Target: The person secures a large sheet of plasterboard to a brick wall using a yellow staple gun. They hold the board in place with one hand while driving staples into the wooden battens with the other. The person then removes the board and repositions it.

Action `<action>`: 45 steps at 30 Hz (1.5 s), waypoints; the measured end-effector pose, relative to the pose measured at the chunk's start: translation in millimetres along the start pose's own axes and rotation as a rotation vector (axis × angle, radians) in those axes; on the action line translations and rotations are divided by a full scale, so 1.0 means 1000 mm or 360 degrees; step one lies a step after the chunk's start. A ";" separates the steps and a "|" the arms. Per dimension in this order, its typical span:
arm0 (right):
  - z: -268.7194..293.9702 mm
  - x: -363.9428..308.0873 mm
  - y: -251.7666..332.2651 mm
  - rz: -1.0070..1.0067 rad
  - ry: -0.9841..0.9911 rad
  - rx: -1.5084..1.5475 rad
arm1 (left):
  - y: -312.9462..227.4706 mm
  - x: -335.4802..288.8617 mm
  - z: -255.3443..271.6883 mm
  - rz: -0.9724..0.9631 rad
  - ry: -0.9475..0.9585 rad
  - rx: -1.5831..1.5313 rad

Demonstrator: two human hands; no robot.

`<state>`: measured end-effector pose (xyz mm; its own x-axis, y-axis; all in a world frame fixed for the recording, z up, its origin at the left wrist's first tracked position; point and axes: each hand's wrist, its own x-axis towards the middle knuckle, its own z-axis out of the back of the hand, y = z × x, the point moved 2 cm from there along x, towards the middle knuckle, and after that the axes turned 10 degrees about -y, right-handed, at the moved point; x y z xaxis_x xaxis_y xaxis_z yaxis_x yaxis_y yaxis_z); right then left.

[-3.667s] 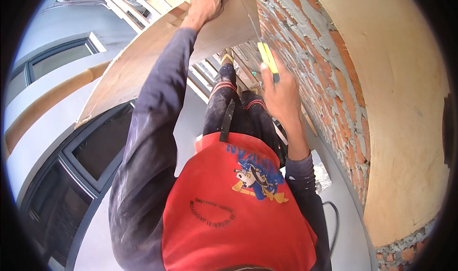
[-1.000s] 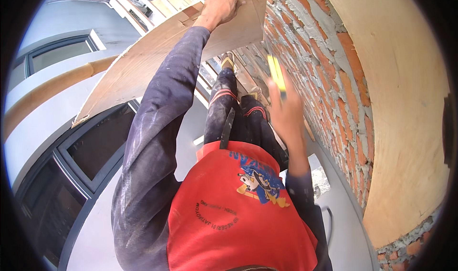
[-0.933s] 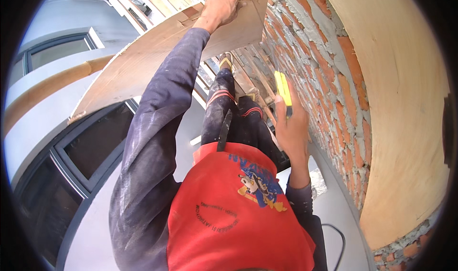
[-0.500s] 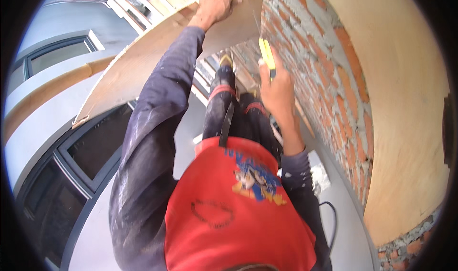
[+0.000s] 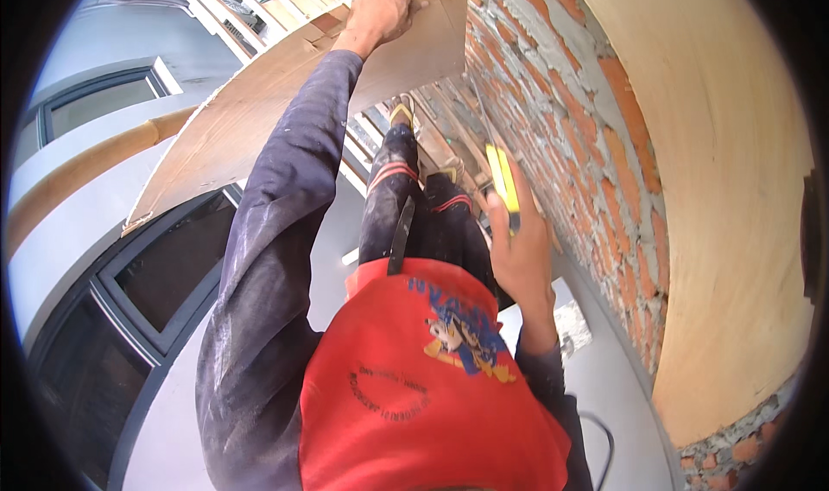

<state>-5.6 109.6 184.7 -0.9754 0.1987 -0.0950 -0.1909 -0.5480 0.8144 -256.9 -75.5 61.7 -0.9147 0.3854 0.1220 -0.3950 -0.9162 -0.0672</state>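
Note:
My left hand (image 5: 381, 16) presses on the upper part of a thin plywood sheet (image 5: 250, 115), fingers curled over its far edge. The sheet is tilted, with a rough, splintered edge on its left. My right hand (image 5: 525, 245) is wrapped round the yellow handle of a handsaw (image 5: 502, 178). Its blade, seen edge-on, shows only as a thin line running up toward the sheet's right corner. Whether the blade touches the sheet I cannot tell.
A rough brick wall (image 5: 570, 137) rises on the right, with a large pale plywood panel (image 5: 734, 215) against it. Wooden slats (image 5: 250, 12) lie beyond the sheet and around my feet. Dark-framed windows (image 5: 173, 275) and a bamboo pole (image 5: 95, 167) are at left.
My right hand has drawn the saw back toward my body and slightly right, away from the sheet's edge. My left hand and the sheet have barely shifted.

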 end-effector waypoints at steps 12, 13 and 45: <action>-0.002 0.003 -0.002 -0.0062 -0.0046 -0.0121 | -0.001 0.010 -0.015 -0.0011 -0.0064 -0.0059; -0.004 0.004 0.008 -0.0120 0.0004 -0.0113 | 0.003 0.014 -0.010 -0.0002 -0.0046 -0.0088; 0.011 -0.021 0.002 -0.0011 0.0020 -0.0161 | -0.007 -0.006 -0.006 0.0032 -0.0077 -0.0028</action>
<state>15.2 113.2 194.2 -0.9753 0.1929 -0.1079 -0.2070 -0.6263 0.7516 -249.6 -71.0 55.6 -0.9173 0.3609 0.1682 -0.3786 -0.9214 -0.0877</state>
